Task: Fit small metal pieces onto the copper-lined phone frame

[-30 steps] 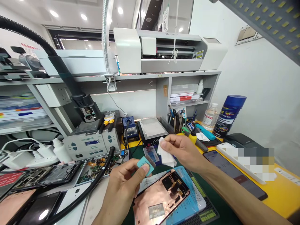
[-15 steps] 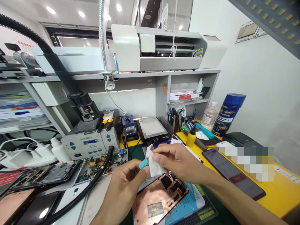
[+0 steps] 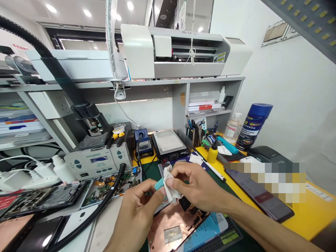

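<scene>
"What's in the near middle?"
"A frame [image 3: 168, 221], lying on a pad [image 3: 204, 231]. Above it, a scraper [image 3: 159, 184] and a cloth [image 3: 171, 191], between the left hand [image 3: 140, 210] and the right hand [image 3: 195, 185]."
"And left of that?"
"A tray [image 3: 86, 194] with parts [image 3: 105, 190] in it, a station [image 3: 101, 162] behind."
"Right side?"
"A phone [image 3: 258, 192] nearer, a can [image 3: 253, 127] farther, a bottle [image 3: 233, 128] just left of the can."
"Far middle?"
"A hot plate [image 3: 170, 142], then shelves [image 3: 157, 83] with a plotter [image 3: 189, 68] on top."

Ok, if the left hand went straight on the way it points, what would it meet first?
Most likely the white wipe pinched in the right hand; the teal tool in the left hand seems to touch it, though exact depth is unclear.
</scene>
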Available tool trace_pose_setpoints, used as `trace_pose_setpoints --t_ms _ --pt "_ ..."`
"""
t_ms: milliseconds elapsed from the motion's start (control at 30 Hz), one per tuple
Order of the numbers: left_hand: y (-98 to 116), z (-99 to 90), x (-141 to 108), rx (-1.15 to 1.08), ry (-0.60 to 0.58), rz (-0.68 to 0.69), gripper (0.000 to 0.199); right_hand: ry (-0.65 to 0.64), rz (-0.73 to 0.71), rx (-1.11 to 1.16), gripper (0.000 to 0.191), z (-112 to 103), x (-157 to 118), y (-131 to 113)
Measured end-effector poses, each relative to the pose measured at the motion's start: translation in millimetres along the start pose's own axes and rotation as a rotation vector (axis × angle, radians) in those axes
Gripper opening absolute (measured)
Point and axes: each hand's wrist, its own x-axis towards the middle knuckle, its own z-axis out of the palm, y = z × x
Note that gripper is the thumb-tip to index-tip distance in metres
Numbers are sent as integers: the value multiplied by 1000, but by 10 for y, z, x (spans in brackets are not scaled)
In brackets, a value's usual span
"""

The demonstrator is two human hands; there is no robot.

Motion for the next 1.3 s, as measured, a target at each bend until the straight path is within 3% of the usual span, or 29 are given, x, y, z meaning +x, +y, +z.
trace_pose_setpoints --t_ms 100,200,433,667,767,900,1100,1200,1300 --pt "-59 -26 -14 -58 65 -37 34 115 -14 4 21 -73 19 69" --pt "-108 -70 -10 -144 127 -72 32 259 64 119 26 -207 58 164" --pt "-96 -57 11 -241 99 -77 31 -40 156 319 34 -268 84 147" --pt "-77 -27 -14 -94 73 11 30 -192 160 313 36 -148 50 105" --pt "-92 -21 -18 -16 29 19 29 -205 115 172 29 -69 13 59" --pt "-137 -24 -31 39 -9 1 30 -105 -120 -214 19 26 -35 -1" --pt "-81 94 -81 -15 161 24 32 95 -350 -468 12 233 -39 78" --pt "-56 161 -108 -55 252 12 32 174 -393 -531 13 247 -7 137" --pt "-69 167 -123 -124 305 -26 34 317 -284 -498 13 118 29 156"
